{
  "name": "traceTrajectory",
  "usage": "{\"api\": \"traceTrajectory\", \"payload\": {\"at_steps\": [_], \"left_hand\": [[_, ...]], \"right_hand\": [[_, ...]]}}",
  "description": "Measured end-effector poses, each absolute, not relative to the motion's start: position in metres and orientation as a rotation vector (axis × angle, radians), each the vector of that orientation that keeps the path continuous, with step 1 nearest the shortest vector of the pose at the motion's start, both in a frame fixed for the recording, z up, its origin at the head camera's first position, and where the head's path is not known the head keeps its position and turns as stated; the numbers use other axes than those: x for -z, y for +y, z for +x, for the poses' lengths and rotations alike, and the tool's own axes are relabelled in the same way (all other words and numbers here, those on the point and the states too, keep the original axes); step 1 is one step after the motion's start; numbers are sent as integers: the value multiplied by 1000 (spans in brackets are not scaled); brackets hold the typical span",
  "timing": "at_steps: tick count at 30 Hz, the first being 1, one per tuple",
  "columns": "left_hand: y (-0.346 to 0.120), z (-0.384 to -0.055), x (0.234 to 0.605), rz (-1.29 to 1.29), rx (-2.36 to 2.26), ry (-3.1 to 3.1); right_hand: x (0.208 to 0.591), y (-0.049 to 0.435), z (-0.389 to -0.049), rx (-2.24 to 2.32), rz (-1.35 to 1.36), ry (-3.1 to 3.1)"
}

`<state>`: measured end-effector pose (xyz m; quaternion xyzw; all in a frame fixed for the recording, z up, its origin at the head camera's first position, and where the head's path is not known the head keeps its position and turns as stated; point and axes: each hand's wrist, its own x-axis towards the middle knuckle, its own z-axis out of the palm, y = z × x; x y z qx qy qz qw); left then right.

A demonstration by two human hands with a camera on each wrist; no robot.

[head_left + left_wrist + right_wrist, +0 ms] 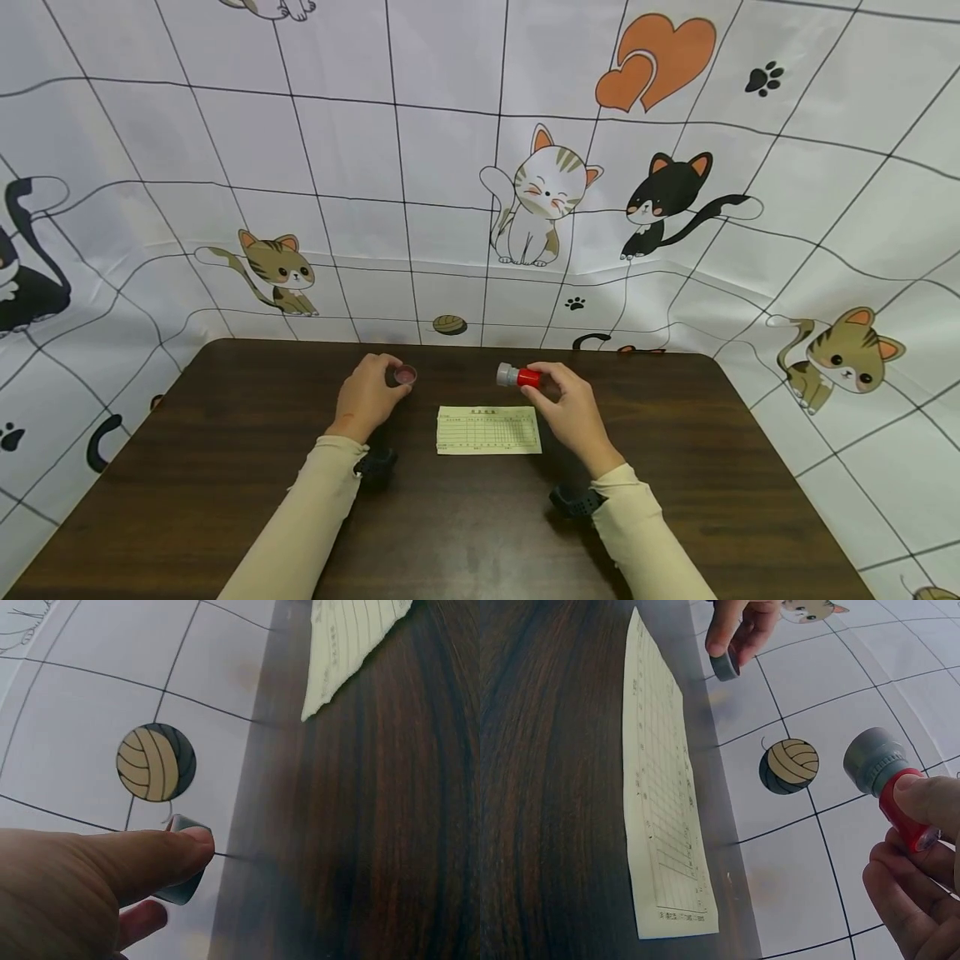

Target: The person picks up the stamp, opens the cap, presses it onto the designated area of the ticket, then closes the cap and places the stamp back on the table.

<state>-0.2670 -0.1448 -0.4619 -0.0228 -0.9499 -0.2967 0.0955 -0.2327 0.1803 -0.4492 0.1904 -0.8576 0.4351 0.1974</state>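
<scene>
Between thumb and fingers, my left hand [366,395] pinches a small round grey cap [405,375], whose reddish inner face shows in the head view. In the left wrist view the thumb lies over the cap [182,892], hiding part of it. My right hand [572,408] grips a red hand stamp [528,377] by its handle, with the wide grey head [871,759] pointing left toward the other hand. Nearer me than both hands, a pale yellow printed slip [488,431] with a ruled table lies on the desk between them.
The dark brown wooden desk [450,533] extends beneath both arms. A white sheet with grid lines and cartoon cats [442,225] hangs behind its far edge and along the sides. Each wrist wears a black band [577,501].
</scene>
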Motion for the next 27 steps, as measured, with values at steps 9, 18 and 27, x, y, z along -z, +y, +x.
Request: {"api": "traceTrajectory", "payload": {"at_steps": [9, 18, 27], "left_hand": [[-144, -275, 462, -54, 884, -2836], [-148, -275, 467, -34, 866, -2892], [-154, -272, 473, -13, 864, -2894]], "right_hand": [[451, 183, -233, -1233, 524, -2398], [445, 185, -233, -1225, 524, -2398], [438, 193, -225, -1239, 486, -2427]]}}
